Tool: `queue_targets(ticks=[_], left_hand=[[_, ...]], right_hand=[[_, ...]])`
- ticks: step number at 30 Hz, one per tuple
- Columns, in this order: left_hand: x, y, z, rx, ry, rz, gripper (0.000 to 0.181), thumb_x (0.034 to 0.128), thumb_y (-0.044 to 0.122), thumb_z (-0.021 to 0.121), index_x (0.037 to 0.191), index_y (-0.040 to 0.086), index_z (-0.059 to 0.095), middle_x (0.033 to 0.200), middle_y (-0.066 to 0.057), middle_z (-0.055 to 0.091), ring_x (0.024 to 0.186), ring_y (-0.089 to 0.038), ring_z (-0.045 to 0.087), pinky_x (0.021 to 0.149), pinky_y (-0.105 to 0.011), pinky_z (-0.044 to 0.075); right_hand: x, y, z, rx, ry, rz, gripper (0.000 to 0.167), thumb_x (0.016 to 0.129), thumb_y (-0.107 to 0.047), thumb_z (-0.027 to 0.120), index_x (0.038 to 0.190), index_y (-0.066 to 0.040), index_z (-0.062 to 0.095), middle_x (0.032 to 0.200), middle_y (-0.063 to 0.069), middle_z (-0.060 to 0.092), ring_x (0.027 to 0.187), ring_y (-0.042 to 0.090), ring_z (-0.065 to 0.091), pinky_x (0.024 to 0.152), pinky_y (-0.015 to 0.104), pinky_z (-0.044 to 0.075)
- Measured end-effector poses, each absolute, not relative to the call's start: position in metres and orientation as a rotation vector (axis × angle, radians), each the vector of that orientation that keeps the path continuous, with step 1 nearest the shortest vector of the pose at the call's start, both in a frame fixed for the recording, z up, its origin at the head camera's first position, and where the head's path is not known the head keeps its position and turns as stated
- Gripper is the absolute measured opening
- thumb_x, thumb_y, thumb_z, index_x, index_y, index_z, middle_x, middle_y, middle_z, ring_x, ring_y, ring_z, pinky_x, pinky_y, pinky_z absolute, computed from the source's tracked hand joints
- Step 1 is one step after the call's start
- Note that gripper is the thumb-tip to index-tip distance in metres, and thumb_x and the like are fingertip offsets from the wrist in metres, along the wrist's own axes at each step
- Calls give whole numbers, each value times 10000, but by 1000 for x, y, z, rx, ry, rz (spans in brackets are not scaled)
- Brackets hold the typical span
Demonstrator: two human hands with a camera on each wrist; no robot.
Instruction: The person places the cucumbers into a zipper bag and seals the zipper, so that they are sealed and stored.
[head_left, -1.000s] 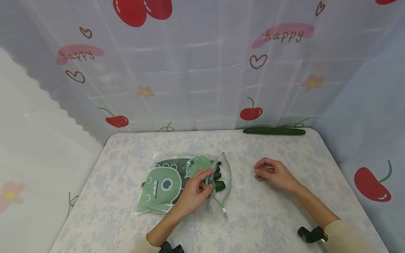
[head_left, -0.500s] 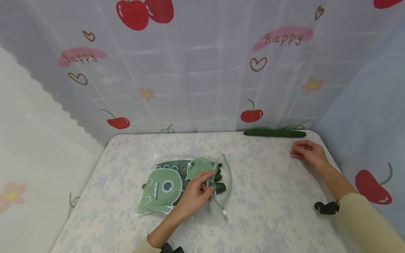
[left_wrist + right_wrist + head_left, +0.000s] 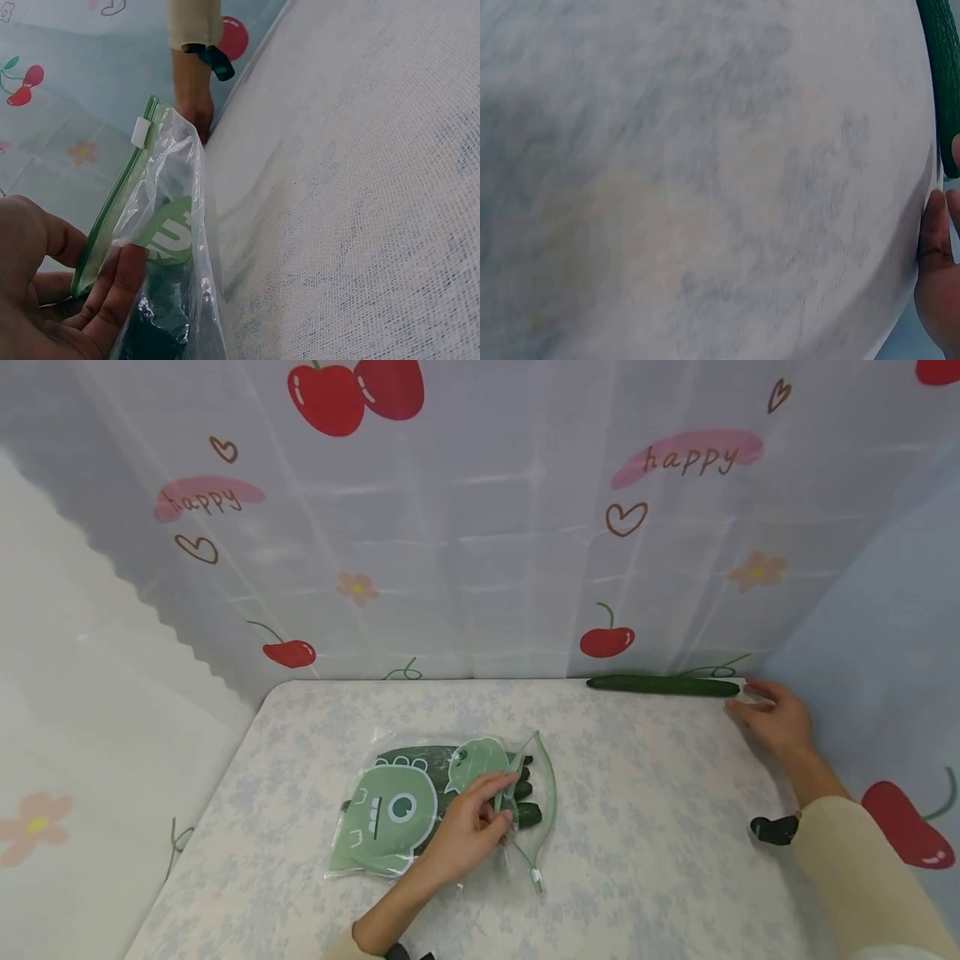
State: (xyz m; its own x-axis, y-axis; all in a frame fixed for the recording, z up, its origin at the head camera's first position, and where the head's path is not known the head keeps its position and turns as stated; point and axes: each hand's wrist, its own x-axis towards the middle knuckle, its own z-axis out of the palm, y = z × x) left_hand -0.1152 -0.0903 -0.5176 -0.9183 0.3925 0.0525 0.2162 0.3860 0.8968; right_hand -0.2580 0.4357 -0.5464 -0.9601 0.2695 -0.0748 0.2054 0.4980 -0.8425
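Observation:
A clear zip bag (image 3: pixel 348 852) printed with green cartoon dinosaurs lies on the table, its mouth facing right. Inside are several cucumbers (image 3: pixel 528 814), their ends showing at the opening. My left hand (image 3: pixel 467 831) pinches the edge of the bag's mouth; the left wrist view shows fingers and thumb on the green zip strip (image 3: pixel 112 202), with a white slider (image 3: pixel 140 132) at its far end. Along the table's back edge lies a loose cucumber (image 3: pixel 663 686). My right hand (image 3: pixel 783 718) is at its right end, thumb and fingers spread apart around the tip (image 3: pixel 950 161).
The table (image 3: pixel 645 827) has a pale floral cloth. Patterned sheets (image 3: pixel 487 568) with cherries and lettering hang behind it and at both sides. The right sheet is close beside my right hand. A dark device (image 3: pixel 774 830) is strapped on my right wrist.
My right hand has moved right and back, from the middle right of the table to the loose cucumber's right end. My left hand keeps its hold on the bag.

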Motion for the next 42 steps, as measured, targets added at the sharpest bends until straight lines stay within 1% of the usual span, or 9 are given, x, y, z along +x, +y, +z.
queue_targets(ticks=[2, 4, 8, 10, 15, 23, 29, 36, 42], left_hand=[[-115, -89, -517, 552, 2470, 1562, 539, 1052, 97, 629, 1583, 143, 551, 1683, -100, 459, 651, -86, 672, 562, -232, 574], [-115, -89, -517, 552, 2467, 1564, 540, 1051, 98, 628, 1583, 146, 551, 1680, -93, 462, 651, -85, 673, 564, -235, 577], [-115, -87, -517, 555, 2455, 1571, 541, 1050, 90, 625, 1584, 133, 547, 1677, -86, 465, 646, -80, 665, 560, -231, 572], [-115, -87, -517, 559, 2449, 1574, 541, 1052, 88, 622, 1586, 123, 543, 1679, -84, 463, 645, -76, 659, 557, -225, 566], [-114, -87, -518, 563, 2451, 1572, 545, 1052, 84, 623, 1588, 119, 538, 1675, -76, 469, 642, -62, 647, 548, -216, 552], [-113, -88, -522, 560, 2446, 1581, 547, 1043, 80, 639, 1579, 143, 550, 1670, -89, 476, 647, -40, 642, 541, -210, 544], [-114, -90, -522, 565, 2440, 1583, 551, 1046, 81, 636, 1586, 138, 541, 1663, -79, 483, 677, -43, 661, 563, -221, 571], [-112, -93, -522, 573, 2459, 1575, 559, 1045, 75, 637, 1592, 119, 531, 1666, -92, 472, 693, -19, 656, 579, -233, 592], [-113, -91, -522, 594, 2439, 1586, 558, 1044, 64, 634, 1591, 97, 529, 1665, -101, 470, 695, -18, 662, 592, -236, 604]], right_hand=[[-262, 435, -547, -393, -2748, 1318, 806, 1028, -489, 687, 1671, -99, 397, 1493, 12, 652, 863, -208, 472, 698, 83, 475], [-265, 433, -546, -381, -2794, 1239, 823, 1044, -517, 643, 1683, -84, 358, 1651, 197, 501, 951, -80, 524, 735, 147, 464], [-269, 426, -543, -362, -2821, 1193, 765, 1082, -479, 580, 1650, -4, 385, 1628, 356, 426, 1165, 346, 549, 821, 336, 460], [-269, 423, -543, -364, -2815, 1184, 703, 1096, -434, 564, 1610, 28, 437, 1533, 372, 480, 1162, 416, 527, 811, 373, 451], [-264, 423, -549, -358, -2785, 1177, 560, 1090, -354, 600, 1480, 45, 557, 1215, 197, 579, 906, 157, 505, 701, 260, 434], [-241, 426, -555, -290, -2816, 1193, 617, 1072, -445, 635, 1433, 51, 567, 1286, 226, 569, 951, 33, 484, 752, 202, 428], [-219, 413, -552, -218, -2763, 1201, 535, 1051, -430, 687, 1347, 4, 588, 1194, 72, 601, 872, -147, 446, 719, 127, 431], [-195, 386, -546, -263, -2579, 1555, 344, 1012, -397, 757, 1208, -157, 607, 1006, -315, 614, 875, -135, 604, 732, 100, 522], [-173, 369, -538, -340, -2289, 1944, 253, 971, -252, 823, 1128, -144, 656, 921, -263, 754, 859, -61, 749, 790, 83, 570]])
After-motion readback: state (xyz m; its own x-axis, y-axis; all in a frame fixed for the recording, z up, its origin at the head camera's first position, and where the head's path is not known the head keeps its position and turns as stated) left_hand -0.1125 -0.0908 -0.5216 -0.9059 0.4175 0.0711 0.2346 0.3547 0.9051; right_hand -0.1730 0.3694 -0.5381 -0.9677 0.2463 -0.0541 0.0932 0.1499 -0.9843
